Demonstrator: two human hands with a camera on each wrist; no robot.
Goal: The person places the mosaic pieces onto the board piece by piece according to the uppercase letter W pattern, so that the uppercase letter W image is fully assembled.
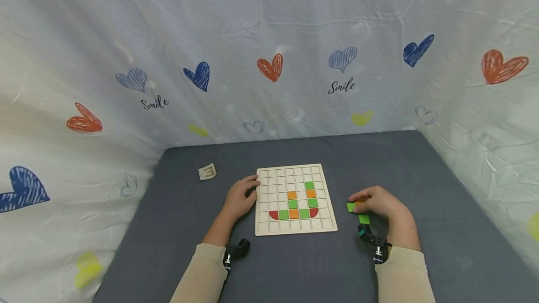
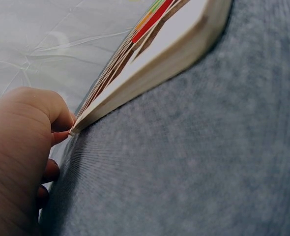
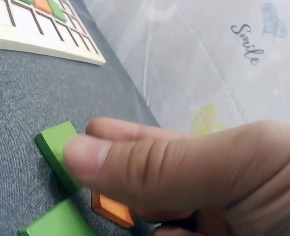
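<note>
A pale wooden grid board (image 1: 273, 228) lies flat on the table, with green, orange and red tiles set in some of its squares. At the board's left edge rests my left hand (image 1: 241, 200), its fingertips touching the rim; the left wrist view shows the board edge (image 2: 145, 81) beside the fingers. To the right of the board, my right hand (image 1: 381, 202) pinches a green square tile (image 3: 59, 137) between thumb and index finger. An orange tile (image 3: 113, 211) sits under that hand, partly hidden. Nearer the wrist is another green tile (image 3: 59, 221).
A small printed paper card (image 1: 207, 171) lies at the back left of the dark grey tabletop (image 1: 294, 270). Behind and beside the table hangs a white curtain (image 1: 303, 97) with printed hearts. Black wrist mounts (image 1: 237, 249) sit on both forearms.
</note>
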